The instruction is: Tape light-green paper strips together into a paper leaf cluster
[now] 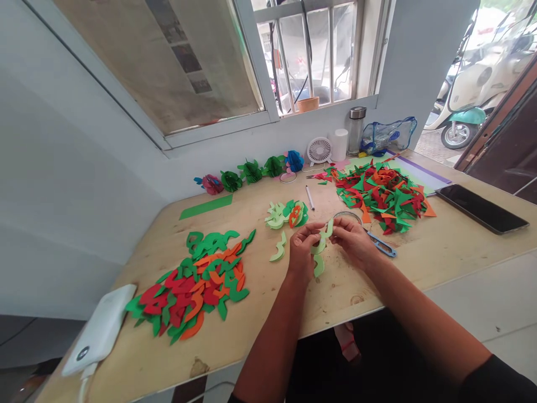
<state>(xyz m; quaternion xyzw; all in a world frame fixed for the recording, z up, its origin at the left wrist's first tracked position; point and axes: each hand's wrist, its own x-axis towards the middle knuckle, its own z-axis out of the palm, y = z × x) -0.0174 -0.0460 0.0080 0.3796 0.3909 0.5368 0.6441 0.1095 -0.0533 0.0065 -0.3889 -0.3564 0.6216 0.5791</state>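
Note:
Between my two hands, just above the wooden table, is a pale green curved paper cutout. My left hand pinches its left side with thumb and fingers. The other side is pinched by my right hand. Another pale green paper piece shows below my left fingers; whether it lies on the table or hangs from the hand I cannot tell. Left of my left hand lies a loose pale green cutout. A small stack of light green cutouts sits beyond it. Beside my right hand rests a blue-handled cutter.
Green, red and orange cutouts are heaped at left, paper scraps at back right. A phone, a white power bank, a pen, a fan and paper ornaments also lie around.

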